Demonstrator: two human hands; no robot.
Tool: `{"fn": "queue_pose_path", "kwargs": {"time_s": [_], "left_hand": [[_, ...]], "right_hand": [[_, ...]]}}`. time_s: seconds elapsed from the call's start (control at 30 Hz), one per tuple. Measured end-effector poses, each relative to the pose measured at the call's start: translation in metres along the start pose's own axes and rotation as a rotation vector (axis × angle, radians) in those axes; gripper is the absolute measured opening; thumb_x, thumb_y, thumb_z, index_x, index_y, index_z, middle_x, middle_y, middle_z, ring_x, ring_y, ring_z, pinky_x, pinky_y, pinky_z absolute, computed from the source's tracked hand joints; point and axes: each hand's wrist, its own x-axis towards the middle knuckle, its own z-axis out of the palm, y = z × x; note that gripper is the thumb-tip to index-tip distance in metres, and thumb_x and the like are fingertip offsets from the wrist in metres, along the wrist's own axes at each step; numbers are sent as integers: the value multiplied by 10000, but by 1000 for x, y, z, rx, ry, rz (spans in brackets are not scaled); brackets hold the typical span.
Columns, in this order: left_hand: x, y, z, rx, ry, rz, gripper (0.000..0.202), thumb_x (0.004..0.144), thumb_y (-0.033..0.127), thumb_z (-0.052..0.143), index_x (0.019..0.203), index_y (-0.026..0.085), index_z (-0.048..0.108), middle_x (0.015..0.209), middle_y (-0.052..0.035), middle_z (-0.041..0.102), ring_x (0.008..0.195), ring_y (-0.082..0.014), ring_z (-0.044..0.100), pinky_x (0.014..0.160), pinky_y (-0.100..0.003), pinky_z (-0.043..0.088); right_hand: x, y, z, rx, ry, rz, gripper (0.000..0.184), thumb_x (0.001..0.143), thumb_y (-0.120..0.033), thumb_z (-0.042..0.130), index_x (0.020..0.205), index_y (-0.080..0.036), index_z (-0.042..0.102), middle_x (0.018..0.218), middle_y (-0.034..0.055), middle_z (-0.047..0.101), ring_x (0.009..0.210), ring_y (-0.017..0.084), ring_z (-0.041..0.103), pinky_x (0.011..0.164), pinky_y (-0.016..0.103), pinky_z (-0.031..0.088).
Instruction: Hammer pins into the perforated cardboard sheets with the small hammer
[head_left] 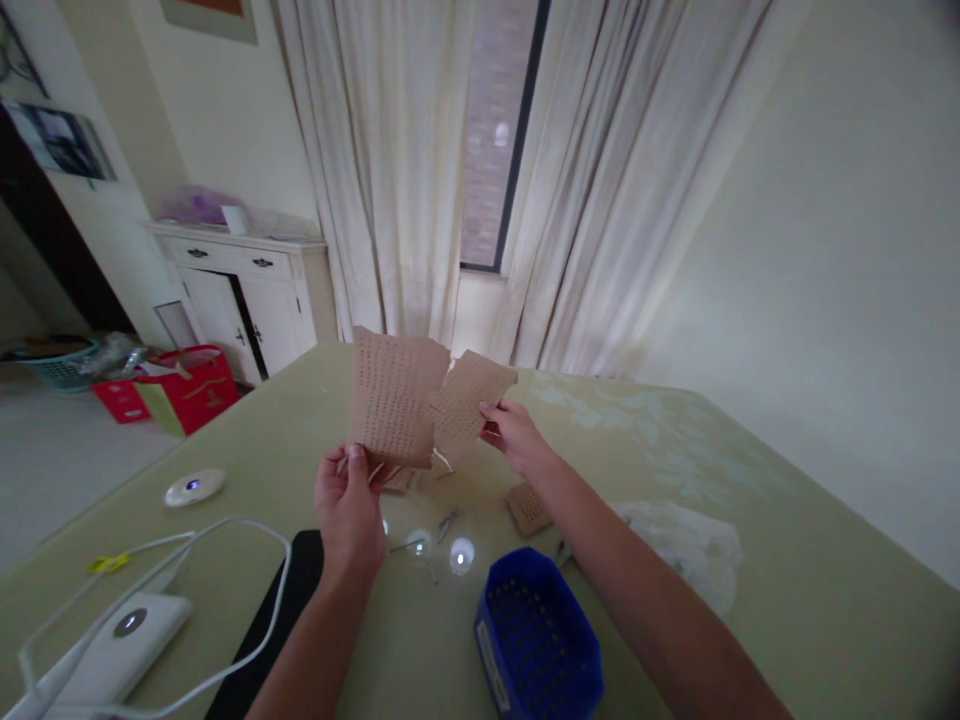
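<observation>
My left hand [351,505] pinches the lower edge of a large brown paper sheet [396,395] that is covered in rows of small marks and has a ragged right edge. A smaller torn brown piece [474,392] is gripped at its right side by my right hand [511,435]. The two pieces meet or overlap along the torn edge; whether they are still joined I cannot tell. Both are held up above the table. Below them lie a small folded brown packet [528,508], a small metal tool [448,524] and thin slivers.
A blue plastic basket [536,630] stands at the table's near side. Crumpled clear plastic [686,545] lies beyond my right forearm. On the left are a white power bank [124,640], a looping white cable [247,525], a white oval device [195,487] and a black flat object [300,570].
</observation>
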Motion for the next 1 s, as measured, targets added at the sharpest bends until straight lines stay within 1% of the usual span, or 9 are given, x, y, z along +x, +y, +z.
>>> {"fn": "queue_pose_path", "kwargs": {"time_s": [0.07,0.17,0.3,0.43,0.57,0.7,0.83,0.9,1.0], "left_hand": [[-1,0,0,1,-15,-3,484,802,605,831,979,226,588,961,4,714,815,-145,699,762,-297,614],[-5,-1,0,27,-52,-3,474,832,598,820,1006,211,609,989,-26,731,819,-153,704,714,-268,602],[-7,-1,-1,86,-76,21,486,861,614,793,1059,203,628,1000,-40,744,825,-161,707,709,-260,598],[-10,0,-1,145,-113,24,542,839,636,811,1105,176,705,1043,-66,762,895,-188,709,745,-272,597],[-23,3,6,200,-180,-16,640,768,631,880,1168,146,762,967,-75,797,896,-211,721,779,-291,596],[-52,15,15,195,-342,-138,691,840,655,818,1312,155,744,1064,-106,819,976,-250,759,846,-353,630],[-102,30,6,316,-491,-224,721,956,756,608,1438,226,689,1273,-132,790,1205,-331,734,1089,-520,573],[-132,30,-5,431,-525,-172,693,986,741,566,1492,272,637,1446,-134,719,1373,-358,644,1235,-585,441],[-169,21,-19,518,-549,-193,743,993,670,600,1622,298,468,1648,-147,551,1517,-379,511,1280,-608,380]], "right_hand": [[15,4,23,2,-59,60,348,1059,-366,714,1350,-180,672,1335,109,698,1097,262,727,921,465,638],[25,10,51,18,-107,80,386,1059,-368,715,1395,-189,653,1397,119,672,1160,284,712,965,498,626],[22,8,52,23,-132,94,379,1061,-363,712,1390,-184,653,1391,119,673,1151,280,713,963,497,626],[3,-16,15,26,-151,56,309,1023,-503,725,1200,-252,752,1151,66,792,965,232,757,778,352,635],[-42,-43,-31,-7,-174,21,495,849,-678,823,980,-201,805,923,97,830,801,271,755,590,334,595],[-106,-52,-71,-107,-184,-79,438,670,-441,1007,961,-171,821,930,83,835,775,239,743,630,305,589],[-171,-34,-107,-33,-31,-41,471,708,-373,974,1117,-204,810,1036,84,837,896,271,776,754,352,633],[-197,-16,-122,-3,119,39,542,701,-389,969,1186,-235,782,1038,81,838,852,275,776,658,338,624],[-222,16,-135,-33,200,137,637,712,-444,953,1273,-245,730,1090,94,830,791,275,768,521,311,570]]}}
